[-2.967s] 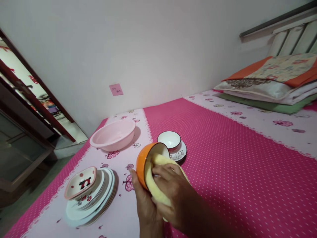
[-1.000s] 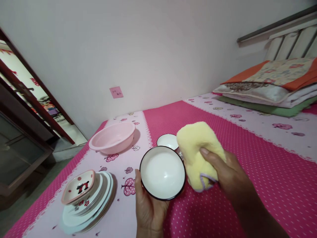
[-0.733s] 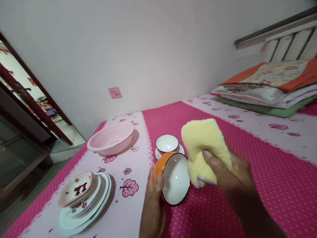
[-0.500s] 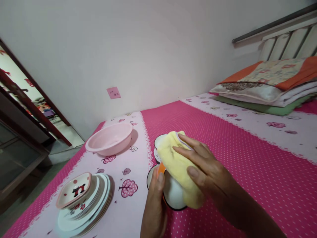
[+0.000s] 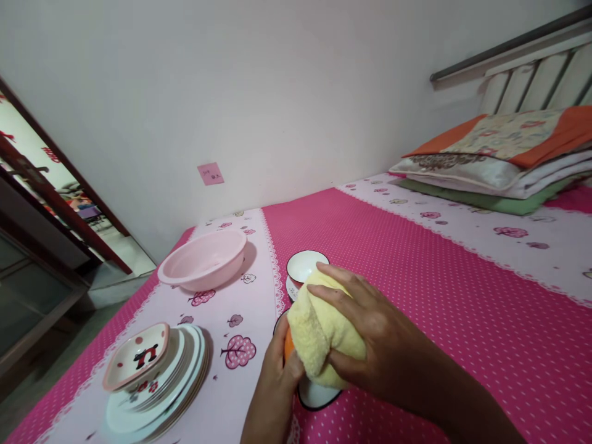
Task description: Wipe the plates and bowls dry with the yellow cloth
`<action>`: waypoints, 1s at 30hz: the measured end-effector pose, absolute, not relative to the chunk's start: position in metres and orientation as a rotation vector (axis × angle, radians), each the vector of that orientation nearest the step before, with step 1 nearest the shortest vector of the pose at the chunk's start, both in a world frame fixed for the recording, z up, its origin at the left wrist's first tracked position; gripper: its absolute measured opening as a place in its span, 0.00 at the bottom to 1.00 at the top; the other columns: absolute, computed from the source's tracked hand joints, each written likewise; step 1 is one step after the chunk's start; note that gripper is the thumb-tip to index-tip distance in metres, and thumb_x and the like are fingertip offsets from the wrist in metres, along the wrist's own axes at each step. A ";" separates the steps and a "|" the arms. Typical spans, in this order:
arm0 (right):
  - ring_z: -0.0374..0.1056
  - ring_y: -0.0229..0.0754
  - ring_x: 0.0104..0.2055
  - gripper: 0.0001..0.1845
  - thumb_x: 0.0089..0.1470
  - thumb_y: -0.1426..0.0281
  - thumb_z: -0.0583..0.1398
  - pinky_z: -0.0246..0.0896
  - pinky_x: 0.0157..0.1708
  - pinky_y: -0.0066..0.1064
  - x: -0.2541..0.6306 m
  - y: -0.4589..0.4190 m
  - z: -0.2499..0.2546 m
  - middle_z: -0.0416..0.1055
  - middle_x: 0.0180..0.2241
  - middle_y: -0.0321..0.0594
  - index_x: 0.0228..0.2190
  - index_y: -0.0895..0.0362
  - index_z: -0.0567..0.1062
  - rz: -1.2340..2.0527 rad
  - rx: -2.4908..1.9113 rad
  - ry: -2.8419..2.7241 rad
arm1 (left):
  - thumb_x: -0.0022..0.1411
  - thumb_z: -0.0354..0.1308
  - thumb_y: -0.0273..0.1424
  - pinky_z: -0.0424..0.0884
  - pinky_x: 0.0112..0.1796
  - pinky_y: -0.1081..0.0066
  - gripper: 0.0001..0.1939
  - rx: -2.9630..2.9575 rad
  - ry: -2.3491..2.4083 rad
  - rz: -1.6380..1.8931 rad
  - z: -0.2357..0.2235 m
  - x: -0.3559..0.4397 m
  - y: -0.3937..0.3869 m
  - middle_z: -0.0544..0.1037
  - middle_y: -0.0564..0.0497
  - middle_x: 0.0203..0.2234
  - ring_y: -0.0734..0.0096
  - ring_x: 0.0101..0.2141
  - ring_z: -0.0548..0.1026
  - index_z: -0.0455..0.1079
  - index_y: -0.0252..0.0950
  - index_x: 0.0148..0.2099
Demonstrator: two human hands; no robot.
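My left hand [image 5: 276, 376] grips a bowl [image 5: 317, 396] that is orange outside and white inside, with a dark rim. Most of this bowl is covered by a yellow cloth [image 5: 324, 336]. My right hand [image 5: 370, 324] is closed on the cloth and presses it against the bowl. Just beyond the cloth sits another white bowl [image 5: 306, 265] with a dark rim, its inside facing up. A patterned white dish [image 5: 291, 288] shows partly beside it. Another dark rim peeks out behind my left fingers, mostly hidden.
To the left stands a pink basin [image 5: 203, 262]. Nearer, a stack of plates [image 5: 194, 364] carries a small pink-rimmed bowl [image 5: 137, 357]. Folded bedding [image 5: 499, 160] lies at the right, by a radiator [image 5: 539, 80]. A pink-and-white patterned sheet [image 5: 416, 259] covers the surface, up to the wall.
My right hand has moved the cloth left and wrapped it farther over the bowl. My left hand and the bowl have shifted slightly left. More of the far bowl shows.
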State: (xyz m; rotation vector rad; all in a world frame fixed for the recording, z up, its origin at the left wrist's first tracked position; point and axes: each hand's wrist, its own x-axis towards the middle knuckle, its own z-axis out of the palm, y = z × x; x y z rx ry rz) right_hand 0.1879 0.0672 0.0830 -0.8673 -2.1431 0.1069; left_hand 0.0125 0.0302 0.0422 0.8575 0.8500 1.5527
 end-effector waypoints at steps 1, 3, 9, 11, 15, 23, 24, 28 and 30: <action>0.62 0.60 0.68 0.34 0.50 0.74 0.64 0.64 0.64 0.56 0.188 0.068 0.082 0.65 0.66 0.54 0.59 0.55 0.71 0.141 -0.875 -2.152 | 0.59 0.71 0.31 0.60 0.66 0.49 0.26 0.909 0.892 1.526 0.042 0.011 0.030 0.78 0.41 0.60 0.42 0.65 0.67 0.77 0.37 0.60; 0.66 0.60 0.65 0.33 0.48 0.75 0.65 0.66 0.62 0.55 0.186 0.070 0.079 0.69 0.63 0.54 0.58 0.57 0.71 0.197 -0.876 -2.157 | 0.60 0.69 0.32 0.61 0.65 0.49 0.26 0.999 0.961 1.475 0.042 0.009 0.031 0.78 0.42 0.60 0.42 0.65 0.68 0.77 0.38 0.61; 0.68 0.59 0.61 0.34 0.43 0.83 0.56 0.67 0.59 0.54 0.175 0.084 0.063 0.72 0.58 0.55 0.53 0.59 0.72 0.236 -0.850 -2.045 | 0.62 0.68 0.37 0.64 0.64 0.51 0.27 1.075 1.018 1.430 0.039 0.003 0.034 0.77 0.41 0.61 0.43 0.63 0.69 0.75 0.37 0.62; 0.68 0.57 0.60 0.34 0.42 0.83 0.55 0.67 0.59 0.52 0.176 0.089 0.059 0.73 0.57 0.53 0.53 0.58 0.72 0.305 -0.795 -2.024 | 0.61 0.68 0.42 0.64 0.63 0.50 0.30 1.108 1.057 1.399 0.038 0.001 0.035 0.77 0.40 0.60 0.42 0.62 0.70 0.73 0.37 0.63; 0.71 0.52 0.56 0.35 0.43 0.82 0.55 0.68 0.55 0.44 0.182 0.095 0.060 0.75 0.52 0.44 0.54 0.53 0.73 0.589 -0.813 -1.913 | 0.60 0.66 0.53 0.68 0.60 0.50 0.37 1.160 1.078 1.385 0.039 -0.001 0.035 0.77 0.39 0.59 0.41 0.60 0.72 0.71 0.37 0.64; 0.77 0.48 0.42 0.20 0.51 0.70 0.66 0.72 0.41 0.35 0.168 0.097 0.059 0.81 0.40 0.38 0.48 0.53 0.78 1.236 -0.867 -1.451 | 0.55 0.66 0.59 0.69 0.60 0.53 0.41 1.204 1.075 1.646 0.048 0.005 0.027 0.77 0.41 0.58 0.40 0.61 0.72 0.71 0.39 0.63; 0.78 0.49 0.44 0.20 0.50 0.69 0.67 0.73 0.42 0.37 0.164 0.098 0.056 0.82 0.41 0.39 0.47 0.53 0.78 1.312 -0.820 -1.396 | 0.53 0.67 0.60 0.69 0.60 0.53 0.43 1.210 1.099 1.674 0.048 0.005 0.026 0.77 0.41 0.58 0.39 0.61 0.72 0.71 0.39 0.63; 0.80 0.52 0.45 0.17 0.49 0.68 0.68 0.75 0.45 0.40 0.153 0.101 0.045 0.83 0.41 0.42 0.44 0.54 0.80 1.467 -0.681 -1.271 | 0.48 0.70 0.62 0.70 0.60 0.53 0.49 1.196 1.082 1.687 0.049 0.005 0.021 0.75 0.42 0.61 0.40 0.60 0.73 0.67 0.42 0.66; 0.80 0.51 0.41 0.15 0.50 0.69 0.66 0.75 0.42 0.39 0.153 0.102 0.043 0.83 0.39 0.41 0.42 0.54 0.80 1.359 -0.717 -1.276 | 0.49 0.70 0.61 0.71 0.60 0.54 0.49 1.219 1.063 1.637 0.052 0.005 0.019 0.74 0.43 0.62 0.42 0.60 0.73 0.65 0.44 0.67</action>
